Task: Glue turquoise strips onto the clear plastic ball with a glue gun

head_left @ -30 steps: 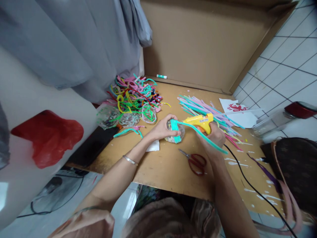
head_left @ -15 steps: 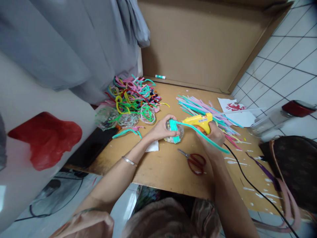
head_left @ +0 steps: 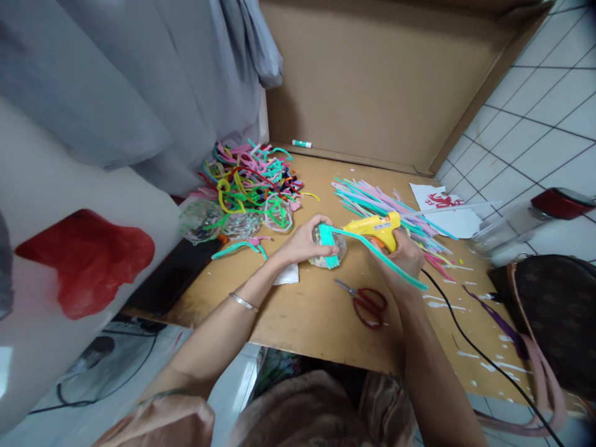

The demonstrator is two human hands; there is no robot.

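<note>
My left hand (head_left: 310, 241) is closed around a small clear plastic piece (head_left: 341, 251), rounded like a bottle section, with turquoise pipe cleaner (head_left: 328, 239) laid in a band across it. From the band's top a loose turquoise length (head_left: 386, 257) runs right and down, passing in front of my right hand. Gripped by its handle in my right hand (head_left: 404, 257) is a yellow glue gun (head_left: 379, 228). Its nozzle points left, close to the top of the band; whether it touches cannot be made out. Red-handled scissors (head_left: 369, 307) lie on the table below.
Tangled pipe cleaners (head_left: 251, 177) and clear plastic pieces (head_left: 242, 225) lie back left, near a dark flat object (head_left: 170, 273). Straight pipe cleaners (head_left: 386, 202) spread behind the glue gun. A black cord (head_left: 459, 332) crosses the right side, near a brown bag (head_left: 547, 316) and a glue stick (head_left: 302, 144) stands off behind.
Very little differs. The loose end of the turquoise pipe cleaner has shifted slightly left; both hands keep nearly the same place and hold.
</note>
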